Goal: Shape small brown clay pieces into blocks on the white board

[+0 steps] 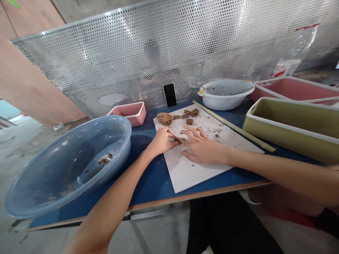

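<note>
A white board (190,169) lies on the blue table (148,183). My left hand (161,140) rests at the board's left edge, fingers curled, pinching a small brown piece of clay (179,140). My right hand (202,147) lies flat on the board, fingers spread, its fingertips touching the same piece. At the board's far edge sit a round brown clay lump (164,118) and several small brown clay blocks (189,121).
A big blue basin (66,165) overhangs the table's left front. A pink tray (131,112), a black phone (170,95), a white bowl (225,93), a long wooden stick (233,126), a green tub (293,127) and a pink tub (293,88) stand before the perforated metal screen (132,60).
</note>
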Demonstrator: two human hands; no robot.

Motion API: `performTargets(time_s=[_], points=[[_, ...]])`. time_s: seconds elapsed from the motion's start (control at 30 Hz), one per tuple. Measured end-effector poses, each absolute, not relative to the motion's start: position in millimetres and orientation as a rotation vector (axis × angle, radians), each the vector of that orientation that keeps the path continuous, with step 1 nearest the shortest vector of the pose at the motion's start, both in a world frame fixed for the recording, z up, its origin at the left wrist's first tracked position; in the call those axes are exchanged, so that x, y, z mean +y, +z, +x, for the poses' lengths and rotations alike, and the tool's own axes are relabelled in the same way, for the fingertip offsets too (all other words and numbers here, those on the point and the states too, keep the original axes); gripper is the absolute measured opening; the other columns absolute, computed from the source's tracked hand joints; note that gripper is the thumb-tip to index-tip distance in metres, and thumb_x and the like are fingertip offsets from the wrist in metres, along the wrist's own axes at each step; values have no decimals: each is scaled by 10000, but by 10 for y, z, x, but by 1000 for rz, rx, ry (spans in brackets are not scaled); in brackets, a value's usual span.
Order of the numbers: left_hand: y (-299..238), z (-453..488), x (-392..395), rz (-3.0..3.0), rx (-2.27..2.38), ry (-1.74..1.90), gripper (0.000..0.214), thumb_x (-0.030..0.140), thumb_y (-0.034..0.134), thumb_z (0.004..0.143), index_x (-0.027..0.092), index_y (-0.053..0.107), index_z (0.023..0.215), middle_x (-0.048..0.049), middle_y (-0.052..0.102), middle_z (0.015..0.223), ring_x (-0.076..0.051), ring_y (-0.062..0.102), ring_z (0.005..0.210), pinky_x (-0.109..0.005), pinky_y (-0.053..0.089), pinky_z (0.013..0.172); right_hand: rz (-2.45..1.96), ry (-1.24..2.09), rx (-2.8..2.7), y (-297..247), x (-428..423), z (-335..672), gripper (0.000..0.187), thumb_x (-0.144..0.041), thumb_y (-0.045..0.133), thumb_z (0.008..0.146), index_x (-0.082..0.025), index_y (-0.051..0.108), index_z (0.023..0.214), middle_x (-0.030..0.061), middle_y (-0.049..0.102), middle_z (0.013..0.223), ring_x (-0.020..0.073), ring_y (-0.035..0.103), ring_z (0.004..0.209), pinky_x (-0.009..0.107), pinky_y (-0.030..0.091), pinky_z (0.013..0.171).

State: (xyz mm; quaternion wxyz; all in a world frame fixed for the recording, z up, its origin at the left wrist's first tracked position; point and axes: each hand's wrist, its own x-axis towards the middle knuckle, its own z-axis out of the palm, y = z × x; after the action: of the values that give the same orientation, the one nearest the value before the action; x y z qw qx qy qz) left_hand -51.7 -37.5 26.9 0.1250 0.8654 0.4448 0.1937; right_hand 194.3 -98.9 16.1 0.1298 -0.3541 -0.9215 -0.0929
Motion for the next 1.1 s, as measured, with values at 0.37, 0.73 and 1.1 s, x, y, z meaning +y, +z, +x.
performTargets(time_s=[0.37,0.73,1.1], points=[[235,-534,-341,2514,1272,618,119,341,967,862,253,915,923,-110,740,1072,-310,635,1084,-494,538,1070,-1062,-361,-2646,157,-1019,1946,522,-450,515,1144,-87,681,1479,305,540,1598,530,368,1615,696,442,1179],[208,-560,-320,2537,1253,612,124,340,962,879,247,912,944,-99,726,1053,-284,639,1041,-476,540,1042,-1069,-333,-2652,166,-1033,1950,524,-469,519,1142,-84,699,1449,306,529,1629,534,374,1606,715,432,1172],[217,-524,-340,2519,1292,629,142,336,986,845,255,915,937,-103,720,1038,-321,639,1087,-505,547,1048,-1207,98,-2262,59,-612,2090,189,-419,742,1040,-324,887,1113,131,653,1502,445,530,1433,683,460,1125]])
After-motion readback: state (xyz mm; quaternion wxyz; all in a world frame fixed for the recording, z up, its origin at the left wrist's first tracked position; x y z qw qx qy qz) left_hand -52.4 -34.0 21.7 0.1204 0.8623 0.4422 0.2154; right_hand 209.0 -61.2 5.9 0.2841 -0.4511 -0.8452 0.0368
